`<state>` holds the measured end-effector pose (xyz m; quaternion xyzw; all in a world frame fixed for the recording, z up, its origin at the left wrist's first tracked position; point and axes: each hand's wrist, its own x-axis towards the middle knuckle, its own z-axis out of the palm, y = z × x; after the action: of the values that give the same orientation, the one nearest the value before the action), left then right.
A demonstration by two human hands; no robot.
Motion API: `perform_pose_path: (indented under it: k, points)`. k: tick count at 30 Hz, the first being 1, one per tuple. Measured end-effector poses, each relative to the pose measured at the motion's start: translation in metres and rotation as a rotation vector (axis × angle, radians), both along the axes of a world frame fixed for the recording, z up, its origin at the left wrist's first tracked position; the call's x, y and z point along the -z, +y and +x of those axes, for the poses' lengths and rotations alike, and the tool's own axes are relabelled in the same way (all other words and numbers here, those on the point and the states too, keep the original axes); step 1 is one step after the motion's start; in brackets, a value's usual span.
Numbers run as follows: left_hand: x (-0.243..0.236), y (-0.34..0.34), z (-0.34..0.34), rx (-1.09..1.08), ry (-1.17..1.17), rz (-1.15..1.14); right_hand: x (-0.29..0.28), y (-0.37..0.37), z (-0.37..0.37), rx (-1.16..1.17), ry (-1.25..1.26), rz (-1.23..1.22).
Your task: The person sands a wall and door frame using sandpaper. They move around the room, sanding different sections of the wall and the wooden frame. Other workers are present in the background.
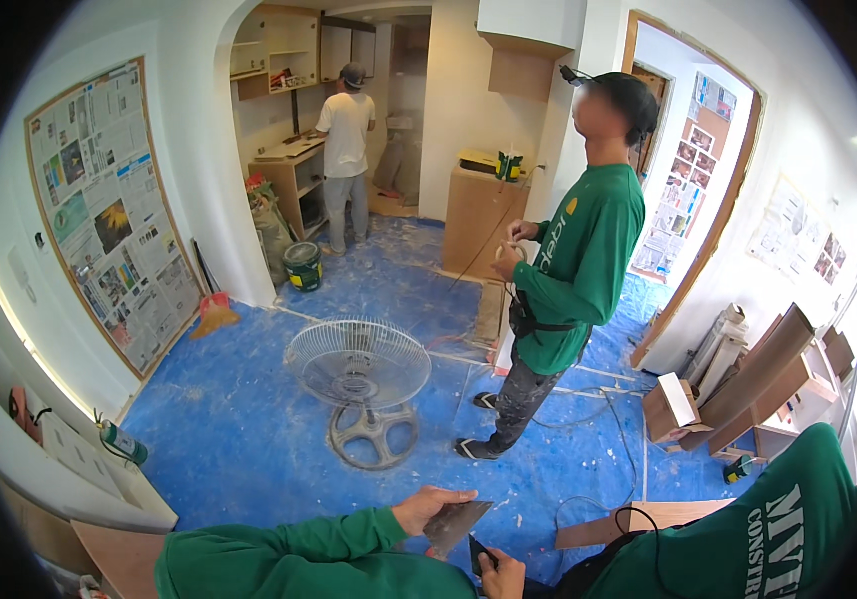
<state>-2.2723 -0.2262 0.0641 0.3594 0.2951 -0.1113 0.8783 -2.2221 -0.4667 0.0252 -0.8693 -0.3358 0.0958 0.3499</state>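
At the bottom middle, my left hand (pixel 432 510) in a green sleeve is closed on a broad, flat grey putty knife (pixel 460 523), its thumb along the upper edge. Just below and to the right, my right hand (pixel 503 576) grips a smaller black-handled scraper (pixel 478 553), partly cut off by the lower edge. The two tools sit close together; whether they touch, I cannot tell. Part of the putty knife's near end is hidden.
A standing fan (pixel 358 364) is ahead on the blue floor sheeting (pixel 239 399). A person in green (pixel 588 240) stands beyond it; another (pixel 346 140) faces the cabinets. A green-clad back (pixel 748 529) fills the lower right. Boards (pixel 758 379) and cables (pixel 638 449) lie right.
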Motion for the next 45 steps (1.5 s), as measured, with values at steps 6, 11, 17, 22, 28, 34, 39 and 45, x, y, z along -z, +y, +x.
perform_pose_path:
  k: [6, 11, 17, 22, 28, 34, 39, 45]
  points:
    - [0.009, 0.003, 0.001, -0.001, -0.035, 0.01, 0.001, 0.0, 0.006, -0.016, 0.023, -0.017]
    - [0.018, 0.004, 0.0, -0.038, -0.08, -0.037, -0.006, 0.002, 0.007, -0.016, 0.025, -0.011]
    - [0.007, 0.006, -0.004, 0.005, -0.063, -0.051, -0.008, 0.004, 0.005, -0.026, 0.095, 0.019]
    - [-0.022, -0.01, -0.006, 0.15, -0.098, 0.124, 0.0, 0.001, 0.004, -0.036, 0.093, 0.027]
    - [-0.023, -0.036, 0.002, 0.382, -0.065, 0.198, 0.042, -0.02, 0.007, -0.098, 0.004, 0.039]
    - [-0.011, -0.058, 0.008, 0.461, -0.168, 0.145, 0.071, -0.039, 0.012, -0.183, 0.008, -0.105]
    - [-0.013, -0.072, 0.005, 0.499, -0.207, 0.124, 0.059, -0.051, -0.002, -0.173, 0.05, -0.092]
    - [-0.018, -0.069, 0.015, 0.527, -0.297, -0.058, 0.057, -0.048, -0.02, 0.006, 0.164, -0.129]
